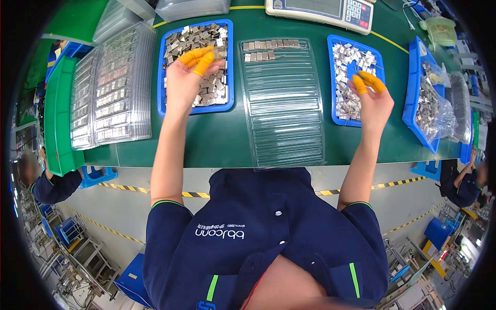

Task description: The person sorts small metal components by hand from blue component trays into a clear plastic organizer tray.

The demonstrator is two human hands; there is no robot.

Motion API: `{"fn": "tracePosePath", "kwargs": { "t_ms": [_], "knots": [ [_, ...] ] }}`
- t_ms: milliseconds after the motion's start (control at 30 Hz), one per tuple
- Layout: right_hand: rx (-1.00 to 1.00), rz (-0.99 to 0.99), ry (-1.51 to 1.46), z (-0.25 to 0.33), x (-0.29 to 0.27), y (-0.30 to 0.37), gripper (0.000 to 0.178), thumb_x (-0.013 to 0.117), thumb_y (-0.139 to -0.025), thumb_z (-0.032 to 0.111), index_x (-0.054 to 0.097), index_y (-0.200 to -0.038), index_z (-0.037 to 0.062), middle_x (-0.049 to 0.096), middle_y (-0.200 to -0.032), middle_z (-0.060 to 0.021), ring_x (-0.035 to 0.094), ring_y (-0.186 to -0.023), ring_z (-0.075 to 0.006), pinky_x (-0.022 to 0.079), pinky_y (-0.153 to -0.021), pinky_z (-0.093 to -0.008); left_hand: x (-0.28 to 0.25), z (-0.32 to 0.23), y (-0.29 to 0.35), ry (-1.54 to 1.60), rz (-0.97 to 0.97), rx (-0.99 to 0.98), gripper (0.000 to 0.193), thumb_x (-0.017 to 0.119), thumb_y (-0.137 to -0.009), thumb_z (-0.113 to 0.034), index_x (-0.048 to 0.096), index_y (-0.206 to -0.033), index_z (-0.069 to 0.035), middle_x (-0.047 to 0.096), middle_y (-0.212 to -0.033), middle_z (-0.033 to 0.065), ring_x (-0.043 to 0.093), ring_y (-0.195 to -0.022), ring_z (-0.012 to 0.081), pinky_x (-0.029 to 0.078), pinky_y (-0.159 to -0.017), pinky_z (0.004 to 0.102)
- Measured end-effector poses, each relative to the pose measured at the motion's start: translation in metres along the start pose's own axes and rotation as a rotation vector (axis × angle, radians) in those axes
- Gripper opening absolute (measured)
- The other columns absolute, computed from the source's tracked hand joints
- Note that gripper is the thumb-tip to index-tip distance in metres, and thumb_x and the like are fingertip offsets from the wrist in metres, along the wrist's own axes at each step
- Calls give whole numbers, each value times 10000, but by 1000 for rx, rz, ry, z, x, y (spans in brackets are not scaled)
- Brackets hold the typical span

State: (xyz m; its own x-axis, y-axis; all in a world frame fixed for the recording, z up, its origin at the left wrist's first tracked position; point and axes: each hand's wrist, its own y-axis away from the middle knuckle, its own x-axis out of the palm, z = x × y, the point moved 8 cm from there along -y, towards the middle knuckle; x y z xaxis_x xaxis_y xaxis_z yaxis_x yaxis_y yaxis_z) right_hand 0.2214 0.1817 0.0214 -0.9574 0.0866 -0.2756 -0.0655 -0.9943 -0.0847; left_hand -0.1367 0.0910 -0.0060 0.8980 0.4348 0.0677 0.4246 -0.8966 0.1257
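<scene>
Head view: the left hand [186,80] and right hand [376,106], fingertips yellow-covered, bend over raised-rim blue bins [230,93] of small silvery blocks [212,95]; whether either grips one is unclear. Between them, the ridged clear plastic tray [281,103] reaches the green table's [206,142] near edge, blocks lining its far end.

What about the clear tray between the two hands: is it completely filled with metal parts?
No, the metal parts sit only in two rows at the far end of the clear tray.

Whether the left hand [183,83] or the right hand [376,106] grips anything is too small to tell. The top edge cuts off the scale [319,15]. A crumpled plastic bag [442,116] partly veils the contents of the blue tray [412,98] beneath.
</scene>
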Motion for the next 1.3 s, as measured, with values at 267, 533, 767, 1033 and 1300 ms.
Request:
{"fn": "tracePosePath", "kwargs": {
  "t_ms": [267,533,767,1033,1300],
  "knots": [
    [54,473,-478,33,95,45,266,589,-810,-15,554,-1062,-91,619,-962,-207,643,-832,-254,526,-777,-293,58,9,46,219,158,-108,291,596,-819,-25,555,-1095,60,612,-1013,148,626,-896,225,525,-771,261],
    [-103,494,-311,41,102,56,173,673,-745,37,672,-913,-5,663,-875,-75,616,-823,-137,483,-758,-231,69,0,58,257,176,10,261,632,-773,27,580,-1022,84,619,-981,171,635,-862,246,528,-780,298],
    [-84,560,-46,42,100,57,151,706,-701,72,683,-836,10,665,-813,-69,600,-801,-160,463,-752,-271,72,1,61,221,192,4,264,661,-743,38,596,-995,82,631,-947,165,639,-836,230,525,-781,304],
    [-258,574,39,53,96,61,138,715,-677,73,687,-803,24,660,-774,-70,586,-761,-182,457,-719,-279,76,-2,64,87,239,71,229,669,-738,30,623,-959,73,638,-933,155,642,-821,225,526,-772,299],
    [-349,601,132,63,94,59,130,718,-656,66,687,-776,26,649,-743,-79,568,-724,-208,442,-700,-304,80,6,67,143,219,-23,228,670,-723,56,626,-947,75,642,-912,150,636,-832,211,521,-790,302]
  ]
}}
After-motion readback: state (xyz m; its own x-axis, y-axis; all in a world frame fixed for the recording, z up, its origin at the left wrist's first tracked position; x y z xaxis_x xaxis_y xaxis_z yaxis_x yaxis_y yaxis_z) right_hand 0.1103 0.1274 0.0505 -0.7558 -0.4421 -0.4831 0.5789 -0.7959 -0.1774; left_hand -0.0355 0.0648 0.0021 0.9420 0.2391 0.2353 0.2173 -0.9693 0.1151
